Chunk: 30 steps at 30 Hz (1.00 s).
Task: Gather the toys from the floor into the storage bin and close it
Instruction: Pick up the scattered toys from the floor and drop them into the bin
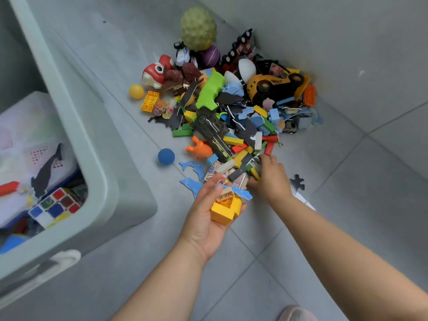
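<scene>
While hands (206, 218) (271, 179) grip blocks (225, 210), the bin (97, 158) holds a cube (55, 206).

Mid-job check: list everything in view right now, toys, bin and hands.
storage bin: one, pale green, left, open, toys inside
puzzle cube: one, multicoloured, inside the bin
toy pile: one, mixed colours, floor against the wall
bumpy ball: one, olive green, pile's far end
yellow ball: one, yellow, floor left of pile
blue ball: one, blue, floor between bin and pile
toy gun: one, green and black, atop the pile
toy truck: one, yellow, pile's right side
yellow block: one, yellow, in left hand
left hand: one, palm up, holds the yellow block
right hand: one, fingers among the pile's near pieces, grip unclear
</scene>
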Each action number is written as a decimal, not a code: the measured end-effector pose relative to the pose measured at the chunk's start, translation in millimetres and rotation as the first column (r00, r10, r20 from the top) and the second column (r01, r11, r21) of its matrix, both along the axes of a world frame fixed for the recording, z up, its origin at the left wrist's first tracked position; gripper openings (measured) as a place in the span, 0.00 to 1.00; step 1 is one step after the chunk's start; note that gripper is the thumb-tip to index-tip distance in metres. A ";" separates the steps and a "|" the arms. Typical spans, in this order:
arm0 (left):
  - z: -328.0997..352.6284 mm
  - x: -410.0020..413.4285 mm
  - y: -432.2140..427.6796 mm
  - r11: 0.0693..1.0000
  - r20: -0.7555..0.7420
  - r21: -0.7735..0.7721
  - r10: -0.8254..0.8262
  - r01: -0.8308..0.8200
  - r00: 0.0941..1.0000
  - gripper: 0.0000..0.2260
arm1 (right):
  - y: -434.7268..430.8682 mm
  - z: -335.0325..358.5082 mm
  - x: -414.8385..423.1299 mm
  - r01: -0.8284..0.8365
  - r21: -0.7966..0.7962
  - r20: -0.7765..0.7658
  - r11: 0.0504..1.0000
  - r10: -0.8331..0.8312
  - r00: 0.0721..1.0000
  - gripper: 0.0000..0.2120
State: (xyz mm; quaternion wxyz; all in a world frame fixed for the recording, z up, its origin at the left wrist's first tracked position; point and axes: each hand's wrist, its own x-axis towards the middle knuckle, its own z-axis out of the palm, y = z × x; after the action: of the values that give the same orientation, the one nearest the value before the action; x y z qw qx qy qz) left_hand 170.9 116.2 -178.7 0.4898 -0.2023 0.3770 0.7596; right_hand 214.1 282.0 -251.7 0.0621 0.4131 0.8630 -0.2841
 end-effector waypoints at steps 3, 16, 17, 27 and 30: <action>15.8 -0.9 -5.3 1.000 -0.015 0.019 0.014 -0.014 1.000 0.14 | 1.5 1.1 2.3 0.104 -0.026 -0.037 0.994 -0.105 0.994 0.27; 187.8 -60.1 -84.8 0.998 -0.653 -0.059 -0.034 -0.006 0.756 0.16 | -93.3 234.7 -24.1 -0.173 -0.037 -0.526 0.984 0.127 0.841 0.16; 197.0 -73.0 -105.0 0.989 -0.729 -0.141 -0.079 -0.036 0.680 0.14 | -108.4 250.3 -34.8 -0.244 -0.100 -0.513 0.965 0.160 0.843 0.15; 162.0 -114.8 -216.3 0.777 -0.709 -0.599 -0.401 -0.194 0.580 0.38 | -234.6 232.8 -143.4 -0.598 -0.224 -0.227 0.769 0.556 0.800 0.27; 163.7 -105.8 -198.8 0.805 -0.787 -0.544 -0.392 -0.236 0.477 0.35 | -218.0 242.8 -125.9 -0.541 -0.259 -0.333 0.800 0.452 0.828 0.26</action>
State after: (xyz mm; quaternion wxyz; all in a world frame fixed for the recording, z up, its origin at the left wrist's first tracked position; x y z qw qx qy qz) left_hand 65.1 -82.7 -15.0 0.1755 0.0920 0.7957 0.5724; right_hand 88.2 63.9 -8.9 0.0944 0.1134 0.8790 -0.4533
